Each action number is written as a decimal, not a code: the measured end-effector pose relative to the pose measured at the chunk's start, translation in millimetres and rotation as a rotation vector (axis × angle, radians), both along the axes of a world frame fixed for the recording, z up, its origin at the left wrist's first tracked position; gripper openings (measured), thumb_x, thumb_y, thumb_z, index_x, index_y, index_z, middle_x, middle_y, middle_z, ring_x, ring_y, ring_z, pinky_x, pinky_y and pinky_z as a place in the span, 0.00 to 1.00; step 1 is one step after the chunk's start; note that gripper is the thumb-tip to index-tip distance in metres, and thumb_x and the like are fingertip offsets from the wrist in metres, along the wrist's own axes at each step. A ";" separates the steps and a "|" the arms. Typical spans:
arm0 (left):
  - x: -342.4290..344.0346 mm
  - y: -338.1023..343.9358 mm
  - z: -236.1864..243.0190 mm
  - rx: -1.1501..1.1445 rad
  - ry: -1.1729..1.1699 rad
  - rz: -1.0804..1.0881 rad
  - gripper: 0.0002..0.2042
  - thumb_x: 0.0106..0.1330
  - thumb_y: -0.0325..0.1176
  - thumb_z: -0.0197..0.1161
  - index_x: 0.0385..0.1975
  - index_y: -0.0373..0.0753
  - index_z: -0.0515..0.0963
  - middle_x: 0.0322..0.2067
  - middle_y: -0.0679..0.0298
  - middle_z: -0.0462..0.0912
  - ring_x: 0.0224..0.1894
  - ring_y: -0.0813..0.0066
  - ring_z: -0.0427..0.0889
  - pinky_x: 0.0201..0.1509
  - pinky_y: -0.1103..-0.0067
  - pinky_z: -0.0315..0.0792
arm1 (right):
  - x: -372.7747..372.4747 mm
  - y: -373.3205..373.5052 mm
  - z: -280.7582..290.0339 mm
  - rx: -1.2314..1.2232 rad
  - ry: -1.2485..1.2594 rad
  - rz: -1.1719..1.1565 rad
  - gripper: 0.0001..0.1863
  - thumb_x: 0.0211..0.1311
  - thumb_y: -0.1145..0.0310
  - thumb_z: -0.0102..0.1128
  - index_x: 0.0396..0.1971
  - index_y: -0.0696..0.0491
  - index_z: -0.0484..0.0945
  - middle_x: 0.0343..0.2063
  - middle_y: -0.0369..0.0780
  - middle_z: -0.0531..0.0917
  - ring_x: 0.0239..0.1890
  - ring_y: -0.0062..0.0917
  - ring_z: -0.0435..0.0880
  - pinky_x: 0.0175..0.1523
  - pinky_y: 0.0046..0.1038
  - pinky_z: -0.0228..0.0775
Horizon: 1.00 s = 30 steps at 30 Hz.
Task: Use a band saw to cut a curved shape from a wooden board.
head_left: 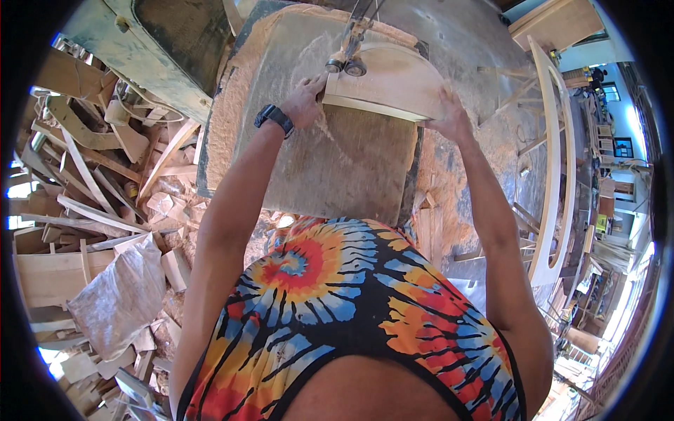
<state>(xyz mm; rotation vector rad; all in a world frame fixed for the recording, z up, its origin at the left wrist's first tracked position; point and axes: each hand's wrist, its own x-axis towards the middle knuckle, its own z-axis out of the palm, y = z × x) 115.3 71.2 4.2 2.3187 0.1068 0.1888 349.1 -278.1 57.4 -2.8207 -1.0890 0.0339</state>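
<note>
A thick pale wooden board with a straight near edge and a rounded far edge lies on the dusty metal table of a bandsaw. My left hand, with a dark watch on its wrist, grips the board's left end; some of its fingertips are hidden. At the right end my right hand is closed around the board, fingers along its curved side. The saw's guide rollers hang over the board's left part, just beyond my left hand. Where the blade meets the wood is hard to make out.
Sawdust lies thick along the saw table's edges. The machine's large housing stands at the far left. A heap of wood offcuts and a plastic sheet fill the left side. On the right stands a long pale wooden frame.
</note>
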 end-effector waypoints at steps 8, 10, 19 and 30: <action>7.7 11.2 -2.2 -0.041 -0.095 -0.044 0.32 0.61 0.18 0.53 0.69 0.44 0.66 0.67 0.50 0.69 0.70 0.49 0.65 0.72 0.64 0.63 | -7.7 9.1 6.5 -0.076 0.002 -0.039 0.66 0.36 0.44 0.83 0.75 0.53 0.56 0.72 0.54 0.62 0.73 0.49 0.63 0.75 0.38 0.60; 8.8 10.7 -3.0 -0.019 -0.067 -0.039 0.30 0.64 0.20 0.50 0.70 0.44 0.65 0.67 0.51 0.69 0.70 0.47 0.65 0.73 0.62 0.61 | -7.9 5.1 7.0 -0.023 0.016 -0.040 0.66 0.35 0.45 0.84 0.75 0.52 0.57 0.71 0.55 0.63 0.72 0.49 0.64 0.74 0.38 0.60; 5.9 5.3 2.8 0.007 -0.018 0.010 0.27 0.68 0.23 0.49 0.69 0.44 0.66 0.68 0.51 0.69 0.70 0.46 0.65 0.73 0.63 0.62 | 1.9 3.0 -1.5 0.010 -0.051 -0.019 0.66 0.32 0.46 0.85 0.74 0.51 0.59 0.68 0.56 0.65 0.69 0.49 0.68 0.72 0.38 0.63; 13.5 16.5 -8.0 -0.037 -0.097 -0.057 0.28 0.68 0.23 0.51 0.70 0.46 0.66 0.69 0.54 0.68 0.71 0.51 0.65 0.74 0.67 0.62 | 1.5 6.3 -2.9 0.029 -0.005 -0.047 0.66 0.32 0.42 0.84 0.75 0.47 0.59 0.71 0.56 0.62 0.71 0.48 0.67 0.73 0.40 0.64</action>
